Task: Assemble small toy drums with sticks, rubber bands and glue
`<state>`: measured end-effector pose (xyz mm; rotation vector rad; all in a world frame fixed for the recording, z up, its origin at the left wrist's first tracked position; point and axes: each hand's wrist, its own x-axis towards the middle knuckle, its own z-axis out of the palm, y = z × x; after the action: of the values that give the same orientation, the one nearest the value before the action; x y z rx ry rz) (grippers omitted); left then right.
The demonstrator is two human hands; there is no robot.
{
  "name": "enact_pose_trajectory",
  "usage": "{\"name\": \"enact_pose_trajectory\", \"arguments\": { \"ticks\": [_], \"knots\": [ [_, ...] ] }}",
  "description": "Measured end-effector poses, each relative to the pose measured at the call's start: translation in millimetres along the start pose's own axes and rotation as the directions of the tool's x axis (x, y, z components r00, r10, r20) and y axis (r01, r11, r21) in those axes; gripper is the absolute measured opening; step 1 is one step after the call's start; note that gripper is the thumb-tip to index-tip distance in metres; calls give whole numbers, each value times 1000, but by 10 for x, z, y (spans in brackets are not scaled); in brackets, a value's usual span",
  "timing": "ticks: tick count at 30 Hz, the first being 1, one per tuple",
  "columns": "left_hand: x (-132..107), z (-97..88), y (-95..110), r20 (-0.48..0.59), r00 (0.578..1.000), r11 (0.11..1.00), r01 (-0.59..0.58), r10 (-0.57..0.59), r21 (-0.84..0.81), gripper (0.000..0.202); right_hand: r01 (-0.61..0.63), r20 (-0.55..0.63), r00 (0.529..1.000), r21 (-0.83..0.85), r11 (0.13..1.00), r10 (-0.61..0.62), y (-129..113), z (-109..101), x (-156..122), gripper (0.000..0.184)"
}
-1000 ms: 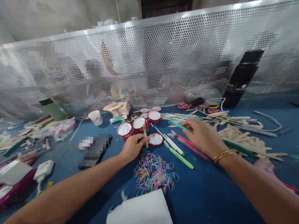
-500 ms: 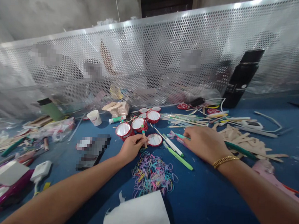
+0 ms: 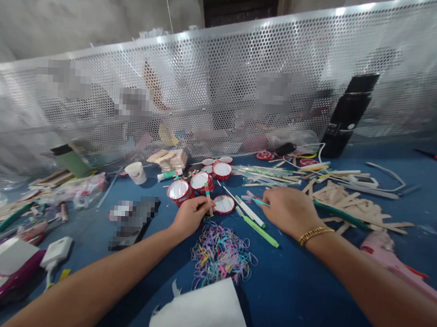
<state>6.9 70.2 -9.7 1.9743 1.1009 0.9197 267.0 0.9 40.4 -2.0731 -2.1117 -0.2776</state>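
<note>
We pinch the banded stick (image 3: 208,196) in our left hand (image 3: 190,215) beside the drums (image 3: 180,190); our right hand (image 3: 289,209) curls its fingers onto a teal stick (image 3: 259,202), best gripped firmly near its end

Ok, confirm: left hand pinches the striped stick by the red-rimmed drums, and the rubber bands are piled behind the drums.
No. The head view shows the rubber bands piled in front of the red-rimmed drums, nearer the person; the left hand does pinch the striped stick.
</note>
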Motion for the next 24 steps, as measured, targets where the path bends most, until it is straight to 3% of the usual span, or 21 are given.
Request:
{"name": "enact_pose_trajectory", "arguments": {
  "ticks": [24],
  "knots": [
    [23, -15, -63, 12, 999, 999, -39, 38, 35, 32, 0, -41, 999, -40, 999, -2, -39, 32, 14, 19]
  ]
}}
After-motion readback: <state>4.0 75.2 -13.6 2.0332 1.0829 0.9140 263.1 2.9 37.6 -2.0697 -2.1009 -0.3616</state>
